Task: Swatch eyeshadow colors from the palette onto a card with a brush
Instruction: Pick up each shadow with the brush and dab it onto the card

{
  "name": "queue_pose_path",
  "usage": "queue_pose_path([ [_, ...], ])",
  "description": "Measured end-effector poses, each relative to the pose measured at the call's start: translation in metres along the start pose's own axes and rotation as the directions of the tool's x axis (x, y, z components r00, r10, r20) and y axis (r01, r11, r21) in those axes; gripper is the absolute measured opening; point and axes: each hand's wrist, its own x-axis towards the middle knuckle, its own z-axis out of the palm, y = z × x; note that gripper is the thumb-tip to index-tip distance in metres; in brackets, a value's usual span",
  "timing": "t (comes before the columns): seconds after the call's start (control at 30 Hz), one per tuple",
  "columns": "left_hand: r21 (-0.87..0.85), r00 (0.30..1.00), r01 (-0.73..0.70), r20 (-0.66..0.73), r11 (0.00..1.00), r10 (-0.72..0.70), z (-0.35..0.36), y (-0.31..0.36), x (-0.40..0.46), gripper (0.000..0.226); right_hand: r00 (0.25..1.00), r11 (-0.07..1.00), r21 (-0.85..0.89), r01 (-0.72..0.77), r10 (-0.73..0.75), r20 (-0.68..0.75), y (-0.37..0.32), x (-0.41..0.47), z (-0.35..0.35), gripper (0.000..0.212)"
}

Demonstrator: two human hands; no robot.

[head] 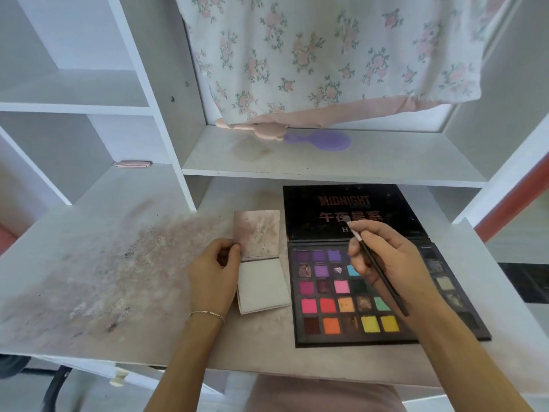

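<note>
Right hand [383, 263] gripping brush [377, 269] over palette [341, 292], card [258, 233] left

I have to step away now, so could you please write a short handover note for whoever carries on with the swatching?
Left hand: pinches the left edge of the flipped-up stained page of the card pad, on the desk left of the palette.
Right hand: grips the brush, bristles raised over the lid, touching neither pan nor card.
Palette: open, flat on the desk.
Done: upper page carries pinkish-brown smudges.
Left: the lower white page looks blank; load a colour and swatch there.
</note>
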Motion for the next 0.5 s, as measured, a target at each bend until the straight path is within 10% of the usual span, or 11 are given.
queue_pose_path([
  [0.17, -0.002, 1.0, 0.03, 0.004, 1.0, -0.03, 0.013, 0.002, -0.001, 0.007, 0.994, 0.978, 0.204, -0.047, 0.026, 0.105, 0.004, -0.004, -0.009, 0.028],
  [0.5, -0.018, 0.998, 0.05, -0.044, 0.999, -0.051, 0.036, 0.014, -0.013, 0.009, 0.992, 0.937, -0.347, 0.043, -0.082, -0.1, 0.024, 0.005, -0.006, 0.024],
])
